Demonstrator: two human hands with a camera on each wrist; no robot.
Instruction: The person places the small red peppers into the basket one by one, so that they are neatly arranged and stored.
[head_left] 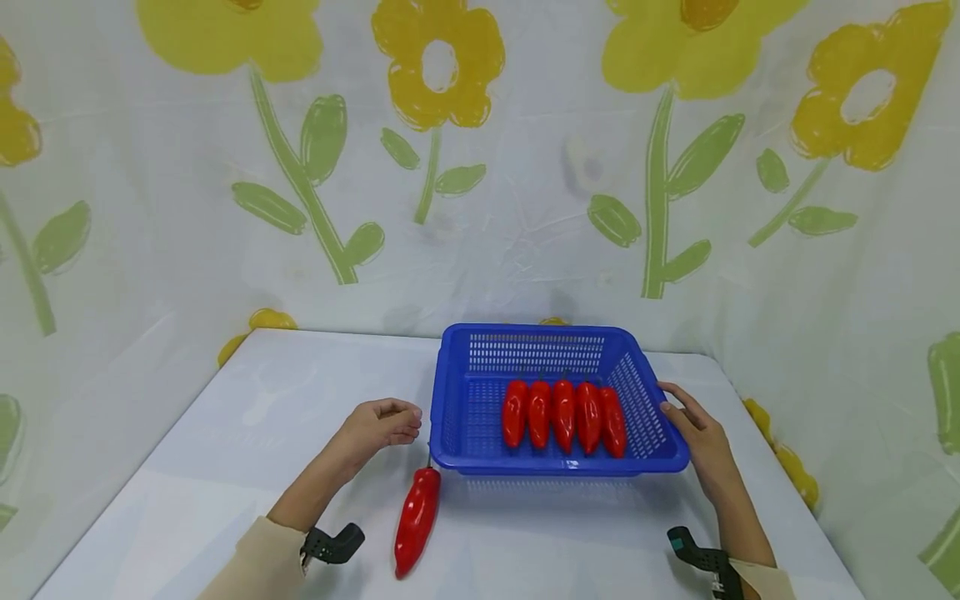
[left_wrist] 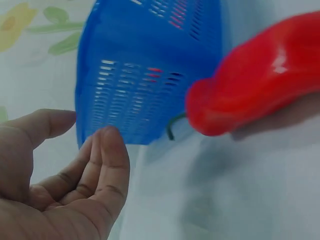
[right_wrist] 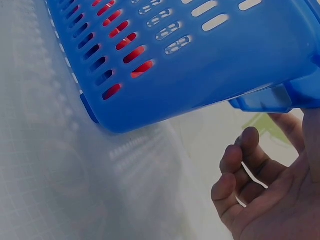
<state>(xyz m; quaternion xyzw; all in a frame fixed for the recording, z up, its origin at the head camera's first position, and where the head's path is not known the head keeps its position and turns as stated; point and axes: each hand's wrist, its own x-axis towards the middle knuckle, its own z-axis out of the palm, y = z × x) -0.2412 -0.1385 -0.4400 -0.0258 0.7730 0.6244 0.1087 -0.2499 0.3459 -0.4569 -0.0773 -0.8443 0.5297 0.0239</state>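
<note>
A blue plastic basket (head_left: 555, 467) stands on the white table with several red chili peppers (head_left: 564, 415) side by side in it. At its right rim is my right hand (head_left: 701, 446), thumb and forefinger gripping the edge; in the right wrist view the other fingers (right_wrist: 235, 165) curl loosely below the rim. My left hand (head_left: 382, 427) is beside the basket's left side, fingers bent and holding nothing, with a small gap to the rim. One loose red chili pepper (head_left: 417, 523) lies on the table near the basket's front left corner, its green stem (left_wrist: 172, 125) toward the basket.
The white table (head_left: 315, 375) reaches back to a pale curtain (head_left: 525, 250) printed with yellow flowers. Dark straps with camera mounts (head_left: 333, 544) sit on both wrists.
</note>
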